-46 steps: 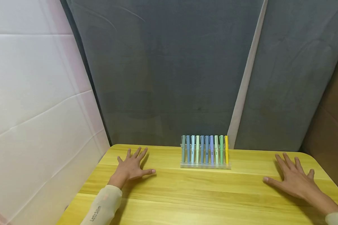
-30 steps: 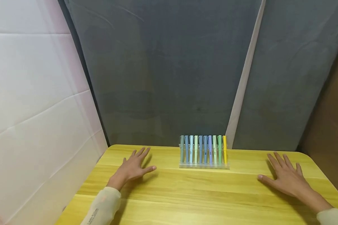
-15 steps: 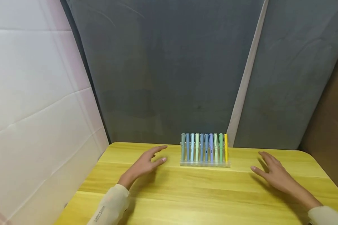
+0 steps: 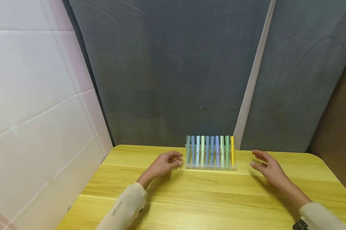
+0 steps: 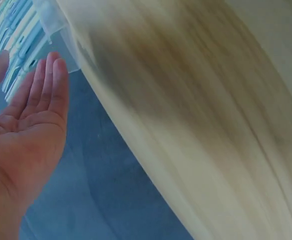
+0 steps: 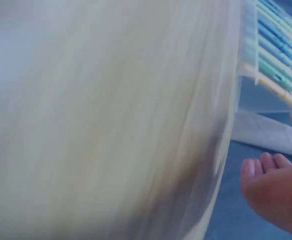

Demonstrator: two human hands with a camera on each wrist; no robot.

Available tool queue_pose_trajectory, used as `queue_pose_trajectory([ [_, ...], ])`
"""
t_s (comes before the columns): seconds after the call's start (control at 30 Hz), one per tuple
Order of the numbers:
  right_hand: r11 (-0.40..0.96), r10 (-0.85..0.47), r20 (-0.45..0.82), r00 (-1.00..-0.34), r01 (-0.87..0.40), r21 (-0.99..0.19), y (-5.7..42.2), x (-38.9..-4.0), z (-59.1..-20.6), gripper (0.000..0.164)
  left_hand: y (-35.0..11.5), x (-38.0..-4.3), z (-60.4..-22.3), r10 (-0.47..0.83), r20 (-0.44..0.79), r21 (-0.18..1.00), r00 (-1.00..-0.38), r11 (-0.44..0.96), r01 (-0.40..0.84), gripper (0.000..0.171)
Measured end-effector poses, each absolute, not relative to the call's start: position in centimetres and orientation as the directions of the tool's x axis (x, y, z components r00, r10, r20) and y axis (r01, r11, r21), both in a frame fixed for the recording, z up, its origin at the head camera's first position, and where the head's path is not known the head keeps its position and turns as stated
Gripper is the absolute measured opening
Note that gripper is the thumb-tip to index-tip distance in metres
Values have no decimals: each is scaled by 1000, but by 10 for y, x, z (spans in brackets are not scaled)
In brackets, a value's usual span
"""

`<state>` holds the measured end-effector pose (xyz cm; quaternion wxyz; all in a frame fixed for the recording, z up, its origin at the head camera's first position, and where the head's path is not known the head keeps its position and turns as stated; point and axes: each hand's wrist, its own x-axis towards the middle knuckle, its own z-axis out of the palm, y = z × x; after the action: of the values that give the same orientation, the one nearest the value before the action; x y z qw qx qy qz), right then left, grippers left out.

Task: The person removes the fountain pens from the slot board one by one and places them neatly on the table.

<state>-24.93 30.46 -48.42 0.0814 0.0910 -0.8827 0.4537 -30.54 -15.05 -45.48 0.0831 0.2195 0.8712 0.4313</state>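
Observation:
A clear plastic pen rack (image 4: pixel 211 167) stands near the back edge of the table, holding a row of several upright pens with clips. They run from grey-green and blue on the left through a lilac pen (image 4: pixel 217 150) to a yellow pen (image 4: pixel 232 150) at the right end. Just left of the rack is my left hand (image 4: pixel 163 164), fingers loosely bent, thumb apart, nothing held. My right hand (image 4: pixel 272 171) hovers to the right of the rack, its fingers relaxed and bent inward around nothing. In the left wrist view the left fingertips (image 5: pixel 59 67) overlap the rack's end.
The yellow wood-grain table (image 4: pixel 201 204) has rounded back corners. Behind it hangs a dark grey curtain (image 4: pixel 173 76) with a pale strip (image 4: pixel 252 80). A white panel (image 4: pixel 40 83) borders the left, a brown one (image 4: pixel 340 121) the right.
Both hands, first spread wide over the table, have moved inward toward the rack from either side, their fingers drawing together and bending. The rack and pens stay in place.

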Motion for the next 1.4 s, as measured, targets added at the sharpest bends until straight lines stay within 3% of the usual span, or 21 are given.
queue_pose_trajectory([
  [0.4, 285, 19, 132, -991, -121, -951, 276, -266, -485, 57, -135, -308, -462, 380, -17, 830, -925, 521, 199, 25],
  [0.9, 240, 48, -24, -999, 34, -970, 252, -282, -486, 54, -121, -311, -468, 368, -66, 875, -927, 468, 123, 17],
  [1.4, 242, 62, -28, -998, 42, -969, 237, -287, -488, 48, -118, -309, -467, 330, -53, 844, -942, 519, 134, 9],
])
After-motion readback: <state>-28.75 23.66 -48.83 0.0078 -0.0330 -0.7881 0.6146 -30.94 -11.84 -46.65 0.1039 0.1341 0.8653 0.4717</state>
